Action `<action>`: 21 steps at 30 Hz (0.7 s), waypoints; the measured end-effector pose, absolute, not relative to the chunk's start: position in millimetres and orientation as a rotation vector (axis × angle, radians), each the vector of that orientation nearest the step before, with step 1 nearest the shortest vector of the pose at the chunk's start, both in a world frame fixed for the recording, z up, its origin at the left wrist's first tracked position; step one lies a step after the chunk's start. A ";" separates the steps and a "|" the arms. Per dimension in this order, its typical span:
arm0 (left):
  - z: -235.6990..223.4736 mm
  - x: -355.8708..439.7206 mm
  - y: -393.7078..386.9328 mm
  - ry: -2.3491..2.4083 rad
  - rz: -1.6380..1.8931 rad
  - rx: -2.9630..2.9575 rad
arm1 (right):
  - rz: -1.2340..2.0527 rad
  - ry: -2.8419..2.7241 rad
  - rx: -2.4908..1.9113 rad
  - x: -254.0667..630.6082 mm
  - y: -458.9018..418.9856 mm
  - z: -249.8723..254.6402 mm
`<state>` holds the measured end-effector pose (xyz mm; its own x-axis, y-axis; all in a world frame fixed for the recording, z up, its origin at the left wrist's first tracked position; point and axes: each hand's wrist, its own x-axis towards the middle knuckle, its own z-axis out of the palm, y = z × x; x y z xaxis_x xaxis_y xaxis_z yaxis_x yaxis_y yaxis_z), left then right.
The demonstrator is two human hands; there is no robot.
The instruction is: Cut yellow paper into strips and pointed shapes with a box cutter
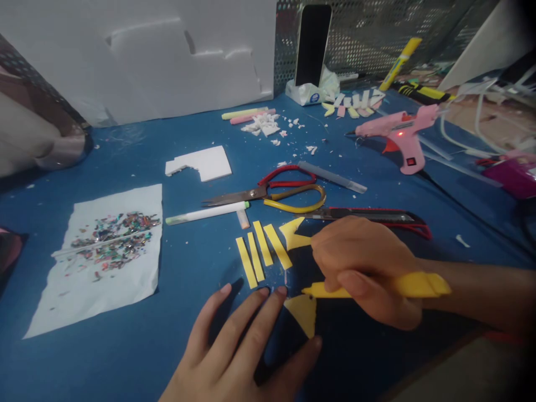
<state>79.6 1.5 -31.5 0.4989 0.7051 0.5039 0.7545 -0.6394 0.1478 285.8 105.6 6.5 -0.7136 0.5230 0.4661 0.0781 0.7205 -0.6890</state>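
My right hand [368,268] is closed round a yellow marker [412,285]. Its tip meets the upper edge of a small yellow triangular piece [304,314], beside a dark dot. My left hand [247,340] lies with fingers spread on the blue tabletop; its index fingertip and thumb are at the triangle's left corner and lower point. Several yellow strips [262,244] lie just beyond the left fingertips. Another yellow piece with a notched edge [295,233] is partly hidden behind my right hand.
Scissors [251,194], a box cutter [372,215] and a pale marker [207,213] lie beyond my hands. A pink glue gun [400,134] with a lit red light stands right. Left is paper [138,279] with glittery flakes. White foam [205,163] and a propped phone [313,44] are farther back.
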 end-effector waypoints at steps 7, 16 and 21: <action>-39.9 84.2 2.4 -1.297 -1.010 -2.502 | 0.904 -2.284 -0.344 284.2 101.1 1.5; -39.0 84.4 2.1 -1.315 -1.016 -2.500 | 0.856 -2.357 -0.368 285.6 101.0 0.8; -38.3 84.4 3.5 -1.288 -0.985 -2.522 | 0.879 -2.343 -0.367 284.5 100.3 -0.6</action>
